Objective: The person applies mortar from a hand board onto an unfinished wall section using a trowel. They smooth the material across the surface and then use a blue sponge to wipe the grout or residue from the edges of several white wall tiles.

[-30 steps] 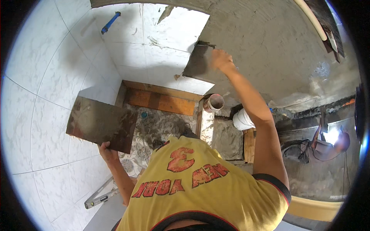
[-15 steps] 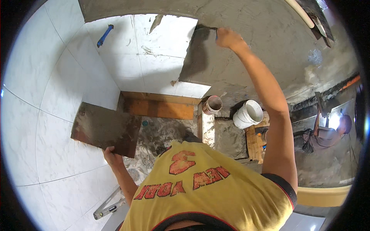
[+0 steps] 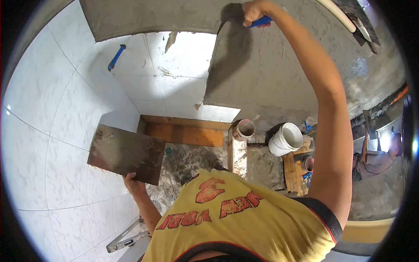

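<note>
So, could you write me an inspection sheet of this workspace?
Surface: grey-coated wall beside white tiles; coating looks uneven.
Job's things: smeared board; blue-handled tool, its far end unclear.
Clutter: white bucket, smaller bucket, level.
Grips: left grip holds the board at its near edge; right grip is closed around the blue handle.
Cables: nothing clearly seen.
Surroundings: another person at far right, near a bright light.

We hold at the left a flat rectangular board, brown, smeared with grey, and slanting down to the right. Near the top we grip a blue-handled tool, its working end unclear.
</note>
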A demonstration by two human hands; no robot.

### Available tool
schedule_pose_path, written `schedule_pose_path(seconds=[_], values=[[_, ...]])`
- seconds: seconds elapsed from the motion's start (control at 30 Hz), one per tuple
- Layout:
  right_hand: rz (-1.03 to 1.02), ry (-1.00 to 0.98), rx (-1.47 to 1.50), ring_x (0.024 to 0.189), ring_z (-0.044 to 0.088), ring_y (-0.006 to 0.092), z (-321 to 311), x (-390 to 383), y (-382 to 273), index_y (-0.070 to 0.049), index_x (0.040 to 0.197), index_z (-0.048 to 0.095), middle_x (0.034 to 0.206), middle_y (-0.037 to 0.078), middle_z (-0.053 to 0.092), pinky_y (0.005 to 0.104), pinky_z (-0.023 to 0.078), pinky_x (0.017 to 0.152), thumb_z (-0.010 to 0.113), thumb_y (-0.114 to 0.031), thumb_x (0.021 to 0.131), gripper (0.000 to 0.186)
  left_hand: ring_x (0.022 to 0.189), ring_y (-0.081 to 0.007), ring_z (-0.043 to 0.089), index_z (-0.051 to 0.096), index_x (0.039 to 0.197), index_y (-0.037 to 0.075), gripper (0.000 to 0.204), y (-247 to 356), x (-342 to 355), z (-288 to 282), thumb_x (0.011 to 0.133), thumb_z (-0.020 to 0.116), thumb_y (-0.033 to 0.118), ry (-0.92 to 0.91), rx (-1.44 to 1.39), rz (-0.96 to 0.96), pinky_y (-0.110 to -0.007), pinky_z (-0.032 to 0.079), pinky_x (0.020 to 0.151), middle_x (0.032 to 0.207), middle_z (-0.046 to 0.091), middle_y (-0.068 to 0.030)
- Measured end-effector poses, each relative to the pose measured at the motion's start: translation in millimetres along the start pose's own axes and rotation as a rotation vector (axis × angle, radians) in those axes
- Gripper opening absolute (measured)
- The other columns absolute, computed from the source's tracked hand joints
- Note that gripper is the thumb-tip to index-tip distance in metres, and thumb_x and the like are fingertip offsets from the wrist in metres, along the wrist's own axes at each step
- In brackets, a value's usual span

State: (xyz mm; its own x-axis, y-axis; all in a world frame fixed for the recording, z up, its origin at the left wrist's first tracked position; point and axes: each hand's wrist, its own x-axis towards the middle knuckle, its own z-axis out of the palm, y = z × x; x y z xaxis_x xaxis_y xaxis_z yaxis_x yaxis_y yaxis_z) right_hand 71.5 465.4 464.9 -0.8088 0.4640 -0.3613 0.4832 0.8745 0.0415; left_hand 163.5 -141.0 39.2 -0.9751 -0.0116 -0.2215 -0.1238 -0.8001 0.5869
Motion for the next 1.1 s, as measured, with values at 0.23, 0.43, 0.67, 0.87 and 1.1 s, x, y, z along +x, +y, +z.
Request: schedule_pose_path(seconds=[0.23, 0.43, 0.67, 0.87, 1.1], values=[[-0.26, 0.101, -0.3, 0.06, 0.058, 0.024, -13.2, 8.4, -22.4, 0.002, 0.081, 0.07, 0.072, 0.011, 0.065, 0.0436, 0.048, 0.055, 0.067, -0.034, 0.088, 0.036, 0.119, -0.0361, 0.053, 0.051, 0.129, -0.001, 0.07, -24.2, -43.8, -22.1, 0.059, 0.047, -0.007, 0.14, 0.047, 0.05, -0.052, 0.048, 0.104, 0.124, 0.056, -0.0157], [-0.41, 0.806, 0.003, 0.06, 0.064, 0.0189, 110.9, -82.4, 147.3, 0.0, 0.093, 0.069, 0.074, 0.013, 0.067, 0.0315, 0.05, 0.049, 0.07, -0.035, 0.089, 0.035, 0.119, -0.0342, 0.055, 0.053, 0.126, -0.002, 0.063, -50.2, 5.1, 46.2, 0.063, 0.053, -0.001, -0.035, 0.06, -0.198, -0.052, 0.044, 0.107, 0.123, 0.058, -0.0147], [-0.363, -0.396, 1.348, 0.068, 0.063, 0.0126, 343.0, -50.2, 67.8, 0.0, 0.112, 0.065, 0.081, 0.006, 0.066, 0.0261, 0.052, 0.052, 0.067, -0.053, 0.089, 0.057, 0.122, -0.0361, 0.053, 0.052, 0.131, -0.004, 0.066, -132.9, 20.7, 96.8, 0.065, 0.057, 0.005, -0.165, 0.176, -0.563, -0.048, 0.041, 0.11, 0.132, 0.058, -0.0159], [-0.347, -0.89, 1.449, 0.048, 0.054, 0.0131, 431.1, -8.8, 49.1, -0.004, 0.095, 0.06, 0.068, 0.007, 0.06, 0.0285, 0.045, 0.043, 0.048, -0.039, 0.101, 0.038, 0.12, -0.0379, 0.055, 0.051, 0.133, -0.004, 0.067, -154.1, 24.1, 137.2, 0.067, 0.058, 0.006, -0.391, 0.339, -0.627, -0.049, 0.045, 0.106, 0.133, 0.058, -0.0177], [-0.087, -0.952, 1.578, 0.05, 0.055, 0.0123, 529.6, 13.3, 65.9, -0.006, 0.092, 0.058, 0.071, 0.006, 0.059, 0.0265, 0.045, 0.042, 0.053, -0.048, 0.099, 0.042, 0.118, -0.0387, 0.057, 0.048, 0.138, -0.002, 0.074, -115.5, 55.0, 115.7, 0.065, 0.056, 0.013, -0.167, 0.581, -0.61, -0.049, 0.047, 0.105, 0.132, 0.057, -0.0169]])
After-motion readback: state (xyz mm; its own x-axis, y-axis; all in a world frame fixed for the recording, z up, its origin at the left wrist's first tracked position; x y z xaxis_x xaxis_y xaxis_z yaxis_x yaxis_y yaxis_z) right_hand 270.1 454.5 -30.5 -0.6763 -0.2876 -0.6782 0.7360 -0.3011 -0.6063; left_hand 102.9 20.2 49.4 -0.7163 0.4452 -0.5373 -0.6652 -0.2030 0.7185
